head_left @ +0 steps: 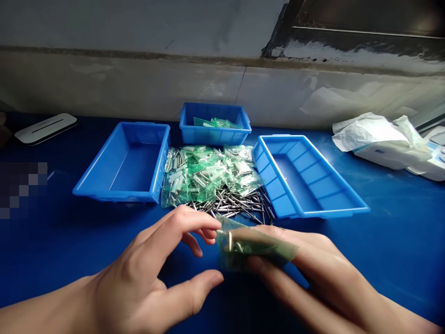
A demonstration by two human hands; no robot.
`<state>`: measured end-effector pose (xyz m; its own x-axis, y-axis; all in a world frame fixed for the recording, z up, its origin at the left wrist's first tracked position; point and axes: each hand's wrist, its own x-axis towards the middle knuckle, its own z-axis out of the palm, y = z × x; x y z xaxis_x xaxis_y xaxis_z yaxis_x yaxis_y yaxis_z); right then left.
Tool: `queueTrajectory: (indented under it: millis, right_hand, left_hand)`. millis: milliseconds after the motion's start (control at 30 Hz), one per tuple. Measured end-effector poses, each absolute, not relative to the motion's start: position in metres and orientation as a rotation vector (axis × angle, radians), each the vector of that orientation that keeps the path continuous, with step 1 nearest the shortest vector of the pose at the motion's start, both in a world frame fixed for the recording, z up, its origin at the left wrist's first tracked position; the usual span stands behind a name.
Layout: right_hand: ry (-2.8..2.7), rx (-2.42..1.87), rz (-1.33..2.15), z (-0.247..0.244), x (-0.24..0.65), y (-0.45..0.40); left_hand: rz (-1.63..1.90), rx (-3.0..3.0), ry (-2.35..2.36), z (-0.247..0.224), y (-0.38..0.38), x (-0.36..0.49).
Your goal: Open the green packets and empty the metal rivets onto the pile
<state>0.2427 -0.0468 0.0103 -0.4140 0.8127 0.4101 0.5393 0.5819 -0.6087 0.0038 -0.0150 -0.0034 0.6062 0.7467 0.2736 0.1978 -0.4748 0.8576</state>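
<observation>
My right hand (306, 260) grips a small green see-through plastic bag (239, 246) between thumb and fingers. A shiny metal piece shows through the film; its exact kind I cannot make out. My left hand (167, 260) is at the bag's left edge, thumb and fingers apart, with the fingertips at or just touching the film. Past the hands lie loose metal screws (239, 204) in a pile. Behind and partly on them rest several filled green bags (208, 171) holding screws and white plugs.
Blue bins stand around the pile: a left bin (156, 185), a right bin (333, 214) and a back bin (215, 134) with green bags inside. A white flat device (47, 128) lies at the far left. White crumpled plastic (375, 132) sits at the right, before the wall.
</observation>
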Motion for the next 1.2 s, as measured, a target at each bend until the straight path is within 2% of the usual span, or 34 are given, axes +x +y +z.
queueTrajectory:
  millis: [300, 500, 700, 1200]
  right_hand:
    - [-2.075, -1.091, 0.732, 0.012, 0.241, -0.044]
    - [-2.084, -1.105, 0.644, 0.013, 0.238, -0.041]
    - [-2.209, -1.146, 0.383, 0.003, 0.240, -0.044]
    - [-2.204, -1.059, 0.604, 0.011, 0.231, -0.046]
  left_hand:
    - [0.664, 2.062, 0.674, 0.000, -0.002, 0.005]
    - [0.582, 2.023, 0.676, 0.005, 0.000, 0.006]
    - [0.672, 2.047, 0.569, 0.009, -0.002, 0.008]
    - [0.627, 2.085, 0.481, 0.013, -0.004, 0.010]
